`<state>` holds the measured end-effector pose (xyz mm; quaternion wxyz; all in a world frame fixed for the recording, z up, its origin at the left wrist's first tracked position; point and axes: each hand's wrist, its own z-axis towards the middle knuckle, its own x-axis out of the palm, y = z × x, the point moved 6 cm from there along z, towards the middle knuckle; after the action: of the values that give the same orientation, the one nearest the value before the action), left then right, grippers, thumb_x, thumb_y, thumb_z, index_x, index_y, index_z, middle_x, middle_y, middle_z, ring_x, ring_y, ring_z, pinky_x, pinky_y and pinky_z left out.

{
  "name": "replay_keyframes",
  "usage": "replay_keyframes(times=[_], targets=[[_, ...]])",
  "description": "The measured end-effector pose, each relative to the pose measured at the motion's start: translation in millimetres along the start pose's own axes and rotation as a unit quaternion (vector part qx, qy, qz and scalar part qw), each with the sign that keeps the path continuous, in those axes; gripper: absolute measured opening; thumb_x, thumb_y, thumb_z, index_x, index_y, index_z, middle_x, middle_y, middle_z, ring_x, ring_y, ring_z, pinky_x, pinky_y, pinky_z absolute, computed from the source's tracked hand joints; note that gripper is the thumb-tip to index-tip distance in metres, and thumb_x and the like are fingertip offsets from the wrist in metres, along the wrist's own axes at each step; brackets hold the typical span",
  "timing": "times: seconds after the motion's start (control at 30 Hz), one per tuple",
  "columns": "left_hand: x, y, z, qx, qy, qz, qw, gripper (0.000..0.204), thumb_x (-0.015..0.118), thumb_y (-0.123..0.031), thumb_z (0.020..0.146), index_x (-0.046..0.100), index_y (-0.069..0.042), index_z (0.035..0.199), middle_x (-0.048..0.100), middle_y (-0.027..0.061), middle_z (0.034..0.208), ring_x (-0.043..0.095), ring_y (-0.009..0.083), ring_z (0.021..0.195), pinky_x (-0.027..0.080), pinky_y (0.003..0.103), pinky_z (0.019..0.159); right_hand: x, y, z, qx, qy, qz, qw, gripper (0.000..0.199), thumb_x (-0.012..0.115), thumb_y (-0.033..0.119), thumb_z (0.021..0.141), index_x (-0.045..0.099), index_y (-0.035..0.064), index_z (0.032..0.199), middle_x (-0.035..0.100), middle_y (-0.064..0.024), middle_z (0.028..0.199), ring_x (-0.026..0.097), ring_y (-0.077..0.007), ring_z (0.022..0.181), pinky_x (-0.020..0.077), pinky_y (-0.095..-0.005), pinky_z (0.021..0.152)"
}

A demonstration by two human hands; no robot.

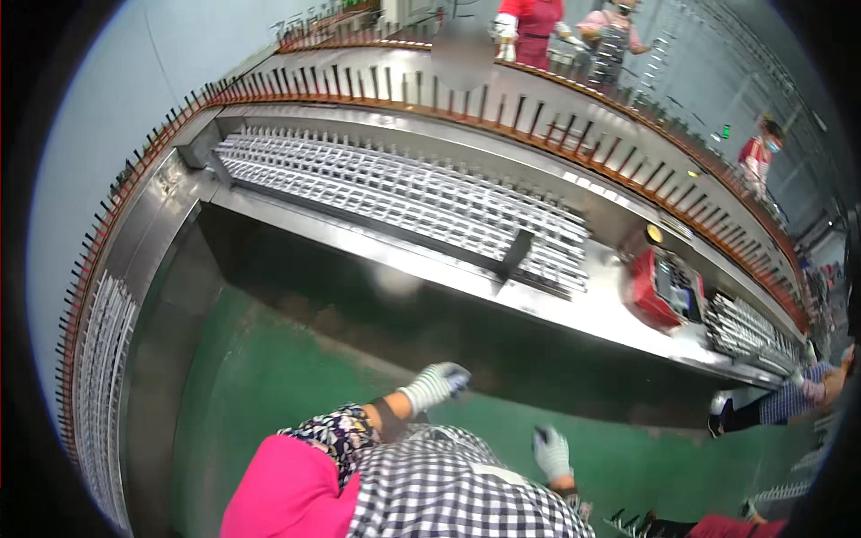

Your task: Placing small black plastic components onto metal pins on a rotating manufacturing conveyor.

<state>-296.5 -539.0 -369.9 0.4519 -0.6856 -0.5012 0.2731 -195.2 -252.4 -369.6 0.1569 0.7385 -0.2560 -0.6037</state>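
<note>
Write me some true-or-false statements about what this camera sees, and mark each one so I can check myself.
1. The person's left hand wears a striped glove. True.
2. The person's right hand is gripping the red container. False: that hand is well apart from the container and shows nothing in its grasp.
3. The floor is green. True.
4. The cloth over the person's front is plain yellow. False: it is a checked cloth in dark and white.
5. The red container stands on the metal bench, to the right of the long rows of silvery metal parts. True.
</note>
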Motion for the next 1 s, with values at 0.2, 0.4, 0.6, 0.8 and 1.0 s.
replay_keyframes(times=[0.2, 0.4, 0.6, 0.8, 1.0], targets=[[-184.5, -28.4, -17.8, -0.006, -0.204, -0.158, 0.966, 0.027, 0.051, -0.024, 0.090, 0.055, -0.004, 0.107, 0.062, 0.0073, 0.087, 0.058, 0.0108, 0.069, 0.049, 0.023, 0.058, 27.7, 271.4, 206.2, -0.292, 0.033, 0.036, 0.955, 0.023, 0.055, 0.025, 0.083, 0.058, 0.0124, 0.102, 0.062, -0.0144, 0.094, 0.058, -0.0335, 0.085, 0.0460, -0.0422, 0.076], [-279.6, -35.0, -21.2, -0.006, -0.311, -0.228, 0.923, 0.029, 0.052, -0.025, 0.090, 0.055, -0.003, 0.108, 0.063, 0.0084, 0.087, 0.059, 0.0124, 0.069, 0.051, 0.024, 0.057, 86.6, 346.0, 369.6, -0.070, 0.134, 0.264, 0.953, 0.029, 0.055, 0.023, 0.083, 0.056, 0.0098, 0.109, 0.062, -0.0178, 0.090, 0.059, -0.0335, 0.078, 0.0477, -0.0386, 0.072], [-372.4, -79.6, -5.2, 0.000, -0.394, -0.201, 0.897, 0.031, 0.054, -0.029, 0.089, 0.055, -0.005, 0.108, 0.062, 0.0065, 0.086, 0.059, 0.0129, 0.070, 0.050, 0.025, 0.060, 101.0, 364.6, 470.8, -0.178, 0.031, -0.159, 0.971, 0.039, 0.050, 0.014, 0.076, 0.054, 0.0077, 0.114, 0.059, -0.0199, 0.100, 0.056, -0.0380, 0.091, 0.0443, -0.0446, 0.079], [-477.1, -104.8, 54.5, -0.020, -0.383, -0.199, 0.902, 0.039, 0.053, -0.033, 0.088, 0.053, -0.003, 0.113, 0.061, 0.0119, 0.094, 0.060, 0.0194, 0.076, 0.051, 0.031, 0.064, 110.2, 328.7, 496.7, -0.191, 0.139, -0.236, 0.943, 0.046, 0.055, 0.015, 0.073, 0.050, 0.0123, 0.119, 0.057, -0.0194, 0.104, 0.055, -0.0346, 0.096, 0.0447, -0.0456, 0.078], [-601.0, -142.7, 128.2, 0.069, -0.381, 0.094, 0.917, 0.038, 0.046, -0.037, 0.090, 0.054, -0.004, 0.109, 0.061, 0.0100, 0.090, 0.059, 0.0229, 0.077, 0.050, 0.036, 0.063, 20.7, 417.5, 467.1, -0.286, 0.133, -0.066, 0.947, 0.033, 0.062, -0.001, 0.070, 0.057, 0.0047, 0.102, 0.063, -0.0128, 0.084, 0.061, -0.0242, 0.078, 0.0483, -0.0329, 0.070]])
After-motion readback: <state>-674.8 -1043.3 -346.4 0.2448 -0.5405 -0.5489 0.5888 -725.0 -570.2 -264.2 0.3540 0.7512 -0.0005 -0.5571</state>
